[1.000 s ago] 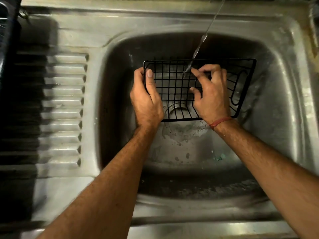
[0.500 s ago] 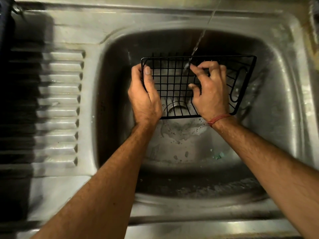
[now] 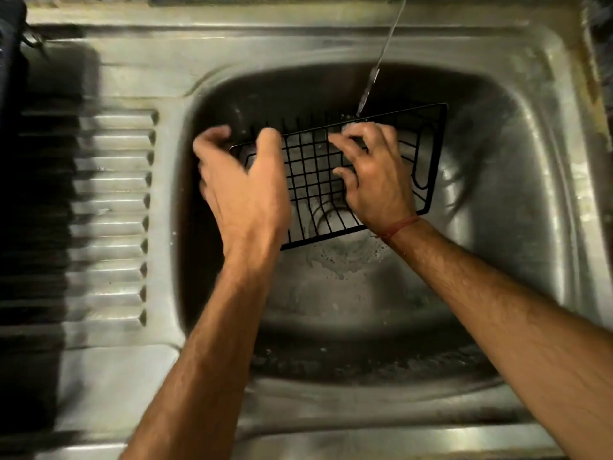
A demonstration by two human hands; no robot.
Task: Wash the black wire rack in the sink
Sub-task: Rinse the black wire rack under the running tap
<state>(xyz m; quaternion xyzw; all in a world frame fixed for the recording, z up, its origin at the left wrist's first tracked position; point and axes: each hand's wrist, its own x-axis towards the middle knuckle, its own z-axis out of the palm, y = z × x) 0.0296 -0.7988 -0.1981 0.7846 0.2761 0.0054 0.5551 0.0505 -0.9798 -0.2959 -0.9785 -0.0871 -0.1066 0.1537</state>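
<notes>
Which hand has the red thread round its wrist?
The right hand, whose fingers lie on the black wire rack under the water stream. A red thread circles its wrist; the left hand has a bare wrist.
</notes>
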